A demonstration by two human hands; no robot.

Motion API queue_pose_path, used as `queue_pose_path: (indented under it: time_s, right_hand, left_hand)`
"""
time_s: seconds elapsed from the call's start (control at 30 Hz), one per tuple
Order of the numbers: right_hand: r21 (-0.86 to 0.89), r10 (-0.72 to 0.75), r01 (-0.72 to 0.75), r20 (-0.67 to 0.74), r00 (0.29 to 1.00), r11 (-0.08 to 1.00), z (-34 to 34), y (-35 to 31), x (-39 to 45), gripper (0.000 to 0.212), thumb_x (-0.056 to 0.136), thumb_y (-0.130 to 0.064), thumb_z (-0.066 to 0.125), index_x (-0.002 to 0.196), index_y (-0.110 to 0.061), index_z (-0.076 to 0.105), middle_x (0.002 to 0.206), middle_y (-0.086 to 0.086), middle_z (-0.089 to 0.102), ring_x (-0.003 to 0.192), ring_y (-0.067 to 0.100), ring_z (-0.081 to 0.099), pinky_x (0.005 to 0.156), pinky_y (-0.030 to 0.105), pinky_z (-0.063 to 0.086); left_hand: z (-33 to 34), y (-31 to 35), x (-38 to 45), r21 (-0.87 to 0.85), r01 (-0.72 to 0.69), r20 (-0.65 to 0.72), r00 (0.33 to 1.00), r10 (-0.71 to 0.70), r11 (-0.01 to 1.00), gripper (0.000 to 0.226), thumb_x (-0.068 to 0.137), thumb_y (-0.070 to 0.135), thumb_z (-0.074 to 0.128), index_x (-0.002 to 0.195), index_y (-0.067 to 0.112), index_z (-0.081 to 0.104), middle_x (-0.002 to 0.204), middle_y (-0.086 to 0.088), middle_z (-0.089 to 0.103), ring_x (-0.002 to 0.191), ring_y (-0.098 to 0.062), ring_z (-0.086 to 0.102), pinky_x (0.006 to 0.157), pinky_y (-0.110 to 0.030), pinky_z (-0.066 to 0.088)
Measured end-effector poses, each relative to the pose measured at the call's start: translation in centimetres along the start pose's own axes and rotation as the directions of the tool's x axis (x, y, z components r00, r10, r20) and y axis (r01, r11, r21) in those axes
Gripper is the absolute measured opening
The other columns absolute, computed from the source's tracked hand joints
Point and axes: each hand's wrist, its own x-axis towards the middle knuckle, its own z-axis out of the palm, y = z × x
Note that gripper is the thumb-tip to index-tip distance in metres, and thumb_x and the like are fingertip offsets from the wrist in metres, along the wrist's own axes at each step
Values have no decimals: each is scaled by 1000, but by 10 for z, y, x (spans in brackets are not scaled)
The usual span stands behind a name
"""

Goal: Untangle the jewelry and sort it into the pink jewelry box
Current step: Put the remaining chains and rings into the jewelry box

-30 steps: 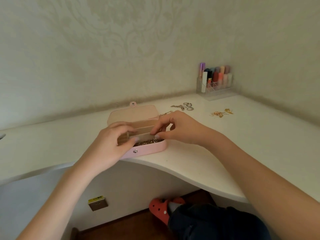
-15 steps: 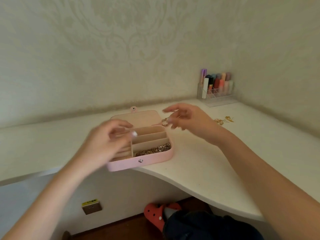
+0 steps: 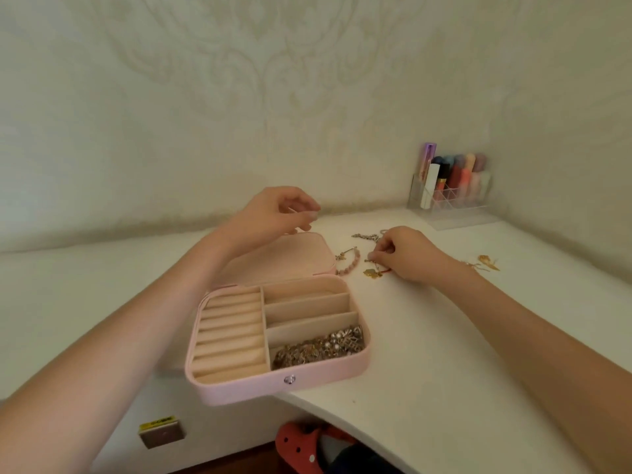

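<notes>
Two bare arms reach out ahead of me over the white bench (image 3: 444,354), which curves along its near edge and meets a pale patterned wall. On it, overhanging that near edge, I see the pink jewelry box (image 3: 277,340) lying open, its lid (image 3: 284,256) folded flat toward the wall. Its left half is a row of ribbed ring slots; its right half is split into four long compartments, and the nearest one holds a heap of chains (image 3: 318,347) in gold and silver tones, while the other three look bare. My left hand (image 3: 273,212) hovers above the lid with fingers curled and thumb meeting fingertips; I think it pinches something thin, but I cannot tell what. My right hand (image 3: 407,253) rests on the bench to the right of the lid, its fingertips pinching a small gold piece (image 3: 372,268) that lies in a loose tangle there. Near the wall corner stands a clear organizer (image 3: 451,203) full of lipsticks and tubes. Just beside the lid's right edge lies a pink bead bracelet (image 3: 350,265), beyond the right hand a silver chain (image 3: 366,236), and past the right wrist some gold earrings (image 3: 487,261).
</notes>
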Motion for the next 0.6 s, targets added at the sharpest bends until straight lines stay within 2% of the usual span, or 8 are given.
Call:
queue_pose_path:
  time_s: [0.1,0.17,0.23,0.3,0.4,0.47,0.5,0.6]
  right_hand:
    - [-14,-30,30,1,1000,999,4,0,1,35,94,-20,56,92,14,63,81,26,60,70,21,46,50,15,30]
    - [15,-51,51,-47,998,999,6,0,0,31,95,-21,52,93,9,62,80,16,60,69,17,48,52,12,33]
    - [188,-61,86,-135,989,978,4,-6,-1,19,96,-23,51,89,-8,60,81,-1,60,70,10,53,55,10,38]
    - [429,-83,160,-193,978,889,1,-20,-5,13,94,-19,53,83,-16,58,74,-6,62,61,3,55,55,10,42]
    - [719,-173,272,-210,962,640,-1,-46,-17,6,89,-6,60,84,-10,60,65,0,62,53,5,55,54,17,46]
    - [822,-223,316,-236,946,473,-1,-56,-23,9,86,1,61,88,-8,60,68,4,64,60,10,60,60,20,51]
    - [848,-229,321,-243,942,421,-2,-58,-25,12,86,2,61,89,-9,59,68,3,65,63,11,62,63,22,52]
    - [866,-205,300,-234,950,400,-4,-55,-29,15,85,1,62,90,-13,59,70,1,66,66,12,64,64,22,51]
  left_hand:
    - [5,-4,9,-172,17,64,998,-6,985,11,87,13,64,96,10,68,94,-8,71,81,-11,67,80,-28,54]
    - [5,-7,10,-248,4,44,999,7,969,9,86,10,64,94,9,68,93,-10,71,81,-11,67,81,-27,54]
    - [3,-8,10,-283,-17,43,999,30,959,11,86,9,65,96,10,68,90,-9,71,84,-12,68,80,-25,55]
    - [0,-8,9,-338,12,131,991,34,941,20,82,15,69,102,15,67,96,-6,72,95,-15,68,82,-24,54]
    - [2,-6,5,-385,47,321,943,86,922,43,71,26,74,112,22,60,107,-4,71,108,-19,64,95,-32,50]
    - [5,0,0,-422,69,375,921,104,904,46,70,20,76,113,17,58,97,-6,73,100,-22,67,91,-32,52]
    - [5,5,-3,-413,76,374,923,94,907,46,71,17,79,112,13,58,87,-7,73,90,-21,70,81,-27,55]
    - [-3,19,-15,-355,52,291,955,57,933,32,71,17,74,102,12,64,70,-7,71,66,-16,69,61,-19,52]
